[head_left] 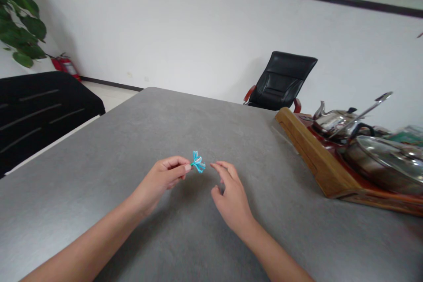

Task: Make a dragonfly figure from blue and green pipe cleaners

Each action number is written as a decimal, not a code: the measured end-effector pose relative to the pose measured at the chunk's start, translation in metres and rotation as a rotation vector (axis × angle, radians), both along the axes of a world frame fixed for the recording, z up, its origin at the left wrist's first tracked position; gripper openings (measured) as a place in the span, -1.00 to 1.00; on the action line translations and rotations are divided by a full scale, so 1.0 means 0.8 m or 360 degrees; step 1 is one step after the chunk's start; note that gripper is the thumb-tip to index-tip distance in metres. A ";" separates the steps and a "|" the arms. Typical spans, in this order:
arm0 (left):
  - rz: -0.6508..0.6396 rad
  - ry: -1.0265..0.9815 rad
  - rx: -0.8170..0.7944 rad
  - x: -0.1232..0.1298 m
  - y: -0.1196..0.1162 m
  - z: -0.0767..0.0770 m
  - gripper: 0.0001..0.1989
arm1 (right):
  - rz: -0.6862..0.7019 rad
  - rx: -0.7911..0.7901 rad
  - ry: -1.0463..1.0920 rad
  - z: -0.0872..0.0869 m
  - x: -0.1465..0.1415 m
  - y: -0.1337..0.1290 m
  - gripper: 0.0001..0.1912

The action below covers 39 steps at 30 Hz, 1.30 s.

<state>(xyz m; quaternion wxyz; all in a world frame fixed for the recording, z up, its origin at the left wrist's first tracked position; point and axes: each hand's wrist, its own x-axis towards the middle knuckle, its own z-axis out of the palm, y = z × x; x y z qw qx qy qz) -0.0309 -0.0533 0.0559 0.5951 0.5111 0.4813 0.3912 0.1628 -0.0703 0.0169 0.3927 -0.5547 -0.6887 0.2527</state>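
Observation:
Pinched between the thumb and fingers of my left hand (pixel 168 172) is a small turquoise flower-like ornament (pixel 198 162) with pale, bead-like edges on its loops. Its looped end points right, and its narrow base is partly hidden by my fingertips. Just right of the ornament, my right hand (pixel 229 189) has its thumb and fingers apart with nothing between them. A small gap separates its fingertips from the loops. Both hands are above the grey table (pixel 185 119).
At the right, a wooden tea tray (pixel 307 163) carries a metal kettle (pixel 339 120) and a glass-lidded pan (pixel 386 161). A black office chair (pixel 284 79) stands beyond the table. Another black chair (pixel 46 114), a fire extinguisher (pixel 68 66) and a leafy plant (pixel 21 26) are left.

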 end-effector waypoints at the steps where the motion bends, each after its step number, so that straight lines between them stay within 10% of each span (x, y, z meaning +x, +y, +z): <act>1: -0.0008 0.0012 0.0005 0.000 0.000 0.000 -0.79 | 0.0056 -0.0140 0.0218 0.002 -0.004 -0.001 -0.40; 6: -0.0036 0.0067 0.0023 0.002 -0.001 0.000 -0.78 | 0.0453 -0.0961 0.1331 0.013 -0.028 -0.012 -0.48; 11: -0.0027 0.0059 0.0031 0.003 -0.002 0.000 -0.78 | 0.0338 -0.1151 0.1735 0.010 -0.033 -0.015 -0.73; 24: -0.0241 -0.0044 -0.0053 0.004 -0.003 -0.005 -0.72 | 0.0268 -0.1126 0.1731 -0.004 -0.017 0.001 -0.79; 39: -0.0997 0.0115 0.0069 0.001 -0.011 0.001 -0.84 | 0.0567 -0.1396 0.1348 0.007 0.007 0.016 -0.84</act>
